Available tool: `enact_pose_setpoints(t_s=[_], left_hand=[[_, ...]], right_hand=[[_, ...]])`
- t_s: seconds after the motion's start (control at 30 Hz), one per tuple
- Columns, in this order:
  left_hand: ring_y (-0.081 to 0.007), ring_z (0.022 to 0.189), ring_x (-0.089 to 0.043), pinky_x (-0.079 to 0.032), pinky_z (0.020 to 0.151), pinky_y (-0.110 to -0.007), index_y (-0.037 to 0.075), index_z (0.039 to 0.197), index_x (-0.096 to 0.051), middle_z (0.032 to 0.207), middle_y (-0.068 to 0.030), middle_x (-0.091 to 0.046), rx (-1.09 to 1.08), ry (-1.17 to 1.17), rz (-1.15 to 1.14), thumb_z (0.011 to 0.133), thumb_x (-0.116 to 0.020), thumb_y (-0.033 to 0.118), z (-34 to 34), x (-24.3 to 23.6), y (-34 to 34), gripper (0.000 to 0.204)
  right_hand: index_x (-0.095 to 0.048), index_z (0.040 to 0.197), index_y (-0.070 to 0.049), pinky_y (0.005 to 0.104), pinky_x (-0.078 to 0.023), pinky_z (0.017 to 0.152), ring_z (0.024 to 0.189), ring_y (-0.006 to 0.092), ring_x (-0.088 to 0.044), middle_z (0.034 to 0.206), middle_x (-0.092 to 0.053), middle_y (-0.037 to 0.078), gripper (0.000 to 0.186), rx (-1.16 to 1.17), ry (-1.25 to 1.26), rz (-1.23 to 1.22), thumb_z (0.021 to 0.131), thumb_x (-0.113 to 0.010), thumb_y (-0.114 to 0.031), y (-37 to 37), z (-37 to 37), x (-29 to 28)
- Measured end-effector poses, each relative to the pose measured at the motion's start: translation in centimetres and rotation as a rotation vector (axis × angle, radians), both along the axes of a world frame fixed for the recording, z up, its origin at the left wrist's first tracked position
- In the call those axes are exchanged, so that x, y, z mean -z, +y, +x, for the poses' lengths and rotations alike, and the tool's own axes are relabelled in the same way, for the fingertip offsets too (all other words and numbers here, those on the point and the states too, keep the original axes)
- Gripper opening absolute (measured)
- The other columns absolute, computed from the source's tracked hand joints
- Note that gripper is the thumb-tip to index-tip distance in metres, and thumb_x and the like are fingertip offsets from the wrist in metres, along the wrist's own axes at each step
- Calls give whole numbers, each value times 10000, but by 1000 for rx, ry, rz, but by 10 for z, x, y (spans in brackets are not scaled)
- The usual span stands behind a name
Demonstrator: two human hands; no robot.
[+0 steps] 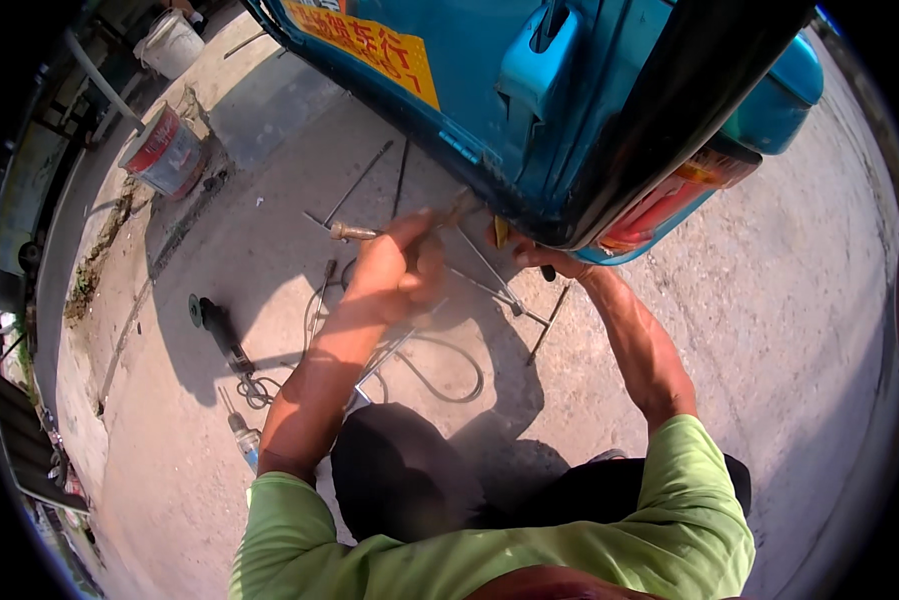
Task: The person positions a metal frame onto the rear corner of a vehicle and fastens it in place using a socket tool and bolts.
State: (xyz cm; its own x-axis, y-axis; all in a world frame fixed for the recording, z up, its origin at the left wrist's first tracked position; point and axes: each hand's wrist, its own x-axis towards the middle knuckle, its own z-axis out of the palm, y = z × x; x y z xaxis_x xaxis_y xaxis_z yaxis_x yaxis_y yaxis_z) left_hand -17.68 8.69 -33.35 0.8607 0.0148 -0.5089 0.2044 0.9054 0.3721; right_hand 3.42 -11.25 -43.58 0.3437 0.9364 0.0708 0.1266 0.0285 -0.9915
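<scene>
My left hand (404, 262) is closed round what looks like a hammer (353, 232). Its handle end sticks out on the left, and its blurred far end points at the vehicle's lower corner. Beneath that corner of the teal vehicle body (479, 70), my right hand (559, 263) is closed, its fingers partly hidden. A small yellowish piece (500, 231) shows beside those fingers and a dark end (548, 272) under them; what the hand holds I cannot make out. A red tail light (659, 208) sits just above my right wrist.
Several thin metal rods with crossbars (515, 307) lie on the concrete below my hands, near a looped cable (477, 385). An angle grinder (224, 338) and a blue tool (245, 438) rest to the left. Farther off stand a red-and-white bucket (169, 155) and a white bucket (172, 45).
</scene>
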Motion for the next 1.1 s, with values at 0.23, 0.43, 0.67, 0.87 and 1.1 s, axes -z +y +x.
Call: enact_pose_setpoints(t_s=[0.23, 0.43, 0.67, 0.87, 1.1], left_hand=[[-161, 446, -482, -353, 426, -318, 82, 1040, -684, 612, -37, -568, -26, 51, 912, 1008, -631, 215, 5, -2, 4, 147], [-276, 556, -652, -496, 508, -361, 41, 1122, -676, 709, -142, -668, 19, -465, 2134, 995, -669, 125, 7, -10, 28, 152], [-287, 602, -690, -542, 548, -363, 38, 1172, -672, 767, -143, -705, 86, -607, 2417, 971, -701, 129, -5, -5, 22, 222], [-99, 410, -401, -299, 399, -294, 14, 1189, -646, 541, -26, -493, -140, -10, 1082, 1057, -599, 211, -30, -1, 0, 242], [-102, 388, -304, -237, 396, -291, 24, 1169, -630, 523, -8, -407, -114, 45, 741, 1086, -544, 220, -2, -4, -3, 229]], right_hand=[[-650, 1328, -89, 316, -548, 907, 1078, 184, -635, 1186, -706, 78, 621, -2, -1, -18, 767, -907, -161, 5, -2, -1], [-646, 1329, -89, 311, -547, 899, 1078, 181, -631, 1185, -703, 78, 624, -23, 40, -25, 767, -907, -169, 15, -6, -7], [-643, 1330, -88, 305, -546, 890, 1077, 177, -627, 1184, -700, 78, 628, -1, 64, -27, 768, -908, -177, 12, -13, -10], [-639, 1332, -87, 300, -546, 882, 1077, 174, -624, 1183, -698, 78, 631, 2, 40, -17, 769, -908, -185, 11, -10, -16], [-636, 1333, -86, 295, -545, 873, 1076, 171, -619, 1182, -695, 79, 635, -1, 32, -20, 769, -909, -193, 5, -9, -12]])
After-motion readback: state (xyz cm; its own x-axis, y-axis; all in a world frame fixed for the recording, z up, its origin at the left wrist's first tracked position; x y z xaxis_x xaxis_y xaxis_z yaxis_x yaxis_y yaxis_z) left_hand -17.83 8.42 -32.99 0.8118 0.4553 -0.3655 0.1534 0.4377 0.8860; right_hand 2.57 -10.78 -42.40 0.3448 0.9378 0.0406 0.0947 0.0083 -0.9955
